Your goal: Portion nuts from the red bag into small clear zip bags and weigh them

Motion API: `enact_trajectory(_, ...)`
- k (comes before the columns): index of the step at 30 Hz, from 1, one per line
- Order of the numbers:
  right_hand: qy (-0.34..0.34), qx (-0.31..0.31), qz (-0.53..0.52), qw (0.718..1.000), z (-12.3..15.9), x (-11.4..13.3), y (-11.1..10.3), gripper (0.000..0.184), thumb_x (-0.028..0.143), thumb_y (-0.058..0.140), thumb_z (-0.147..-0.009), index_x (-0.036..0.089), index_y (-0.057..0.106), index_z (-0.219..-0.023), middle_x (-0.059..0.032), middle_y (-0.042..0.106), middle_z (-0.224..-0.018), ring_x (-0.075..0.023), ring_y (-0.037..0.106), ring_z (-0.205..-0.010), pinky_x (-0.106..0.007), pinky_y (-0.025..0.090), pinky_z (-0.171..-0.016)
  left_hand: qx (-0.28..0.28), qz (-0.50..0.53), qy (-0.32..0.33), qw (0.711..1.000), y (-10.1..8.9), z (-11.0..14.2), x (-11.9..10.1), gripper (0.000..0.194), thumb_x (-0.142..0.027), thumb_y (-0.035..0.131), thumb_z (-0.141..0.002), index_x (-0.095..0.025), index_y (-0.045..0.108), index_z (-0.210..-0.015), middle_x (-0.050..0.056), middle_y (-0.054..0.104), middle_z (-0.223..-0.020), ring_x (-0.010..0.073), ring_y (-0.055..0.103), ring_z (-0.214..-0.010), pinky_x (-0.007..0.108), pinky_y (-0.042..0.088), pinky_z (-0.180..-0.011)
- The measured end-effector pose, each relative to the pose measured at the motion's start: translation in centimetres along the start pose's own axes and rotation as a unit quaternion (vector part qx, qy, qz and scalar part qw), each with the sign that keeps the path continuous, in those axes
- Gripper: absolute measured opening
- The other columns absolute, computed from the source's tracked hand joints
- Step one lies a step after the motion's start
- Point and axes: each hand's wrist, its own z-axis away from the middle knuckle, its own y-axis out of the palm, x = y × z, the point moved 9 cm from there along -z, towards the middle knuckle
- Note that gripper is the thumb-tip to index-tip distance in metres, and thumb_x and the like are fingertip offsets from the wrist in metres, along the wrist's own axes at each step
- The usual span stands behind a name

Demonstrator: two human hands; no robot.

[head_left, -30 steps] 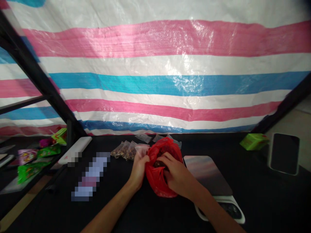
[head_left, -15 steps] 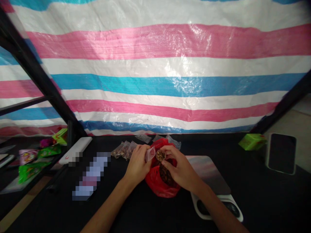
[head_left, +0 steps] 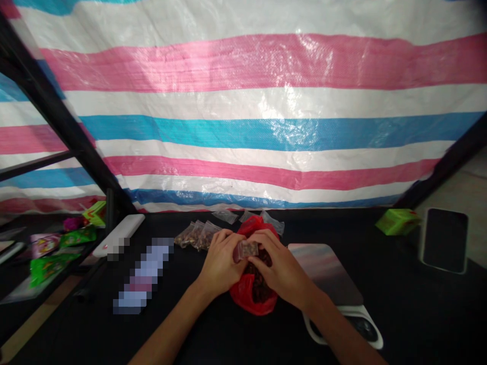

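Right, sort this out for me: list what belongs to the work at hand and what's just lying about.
In use: left hand, right hand, small clear bag, red plastic bag, dark brown pieces, filled small bags.

Lying about: phone, green box, green packets, striped tarp.

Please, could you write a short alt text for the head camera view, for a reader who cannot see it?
The left hand and right hand hold a small clear plastic bag above an open red plastic bag of dark brown pieces on a black table. Filled small bags lie behind, before a striped tarpaulin.
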Motion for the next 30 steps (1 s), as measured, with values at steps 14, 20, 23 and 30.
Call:
enact_trajectory(14, -0.017, 0.016, 0.015, 1.0, 0.0, 0.6, 0.3, 0.029, 0.011, 0.06, -0.095, 0.028, 0.063, -0.117, -0.0028, 0.066, -0.121, -0.0196, 0.063, -0.113, -0.033, 0.05, -0.1, 0.039, 0.033, -0.022, 0.998, 1.0, 0.1, 0.0, 0.023, -0.02, 0.076, -0.078, -0.023, 0.067, -0.099, 0.004, 0.07, -0.102, 0.0289, 0.054, -0.108, 0.044, 0.043, -0.095)
enact_trajectory(20, -0.032, 0.026, 0.025, 0.999, 0.2, 1.4, 0.3, 0.031, 0.011, 0.059, -0.094, 0.028, 0.062, -0.119, -0.0037, 0.066, -0.121, -0.0205, 0.063, -0.112, -0.034, 0.05, -0.098, 0.054, 0.052, -0.042, 0.996, 1.2, 0.1, 0.2, 0.021, -0.014, 0.072, -0.079, -0.023, 0.067, -0.097, 0.004, 0.069, -0.104, 0.027, 0.055, -0.108, 0.042, 0.044, -0.096)
enact_trajectory(23, -0.015, -0.02, 0.067, 0.997, 0.1, 0.7, -1.1, 0.033, 0.022, 0.059, -0.098, 0.029, 0.059, -0.131, -0.0056, 0.066, -0.123, -0.023, 0.063, -0.114, -0.038, 0.05, -0.1, 0.04, 0.068, -0.054, 0.995, 1.1, 0.0, 0.7, 0.011, -0.023, 0.066, -0.088, -0.023, 0.066, -0.1, 0.005, 0.067, -0.101, 0.0255, 0.057, -0.103, 0.04, 0.046, -0.092)
enact_trajectory(30, -0.02, -0.012, 0.182, 0.983, -0.3, -0.7, -2.0, 0.035, 0.008, 0.051, -0.095, 0.026, 0.065, -0.121, -0.0064, 0.069, -0.127, -0.0258, 0.057, -0.124, -0.045, 0.039, -0.107, -0.043, 0.084, -0.123, 0.988, -0.5, 0.0, 3.5, 0.017, -0.037, 0.057, -0.096, -0.021, 0.053, -0.091, 0.003, 0.06, -0.088, 0.0208, 0.059, -0.081, 0.034, 0.045, -0.076)
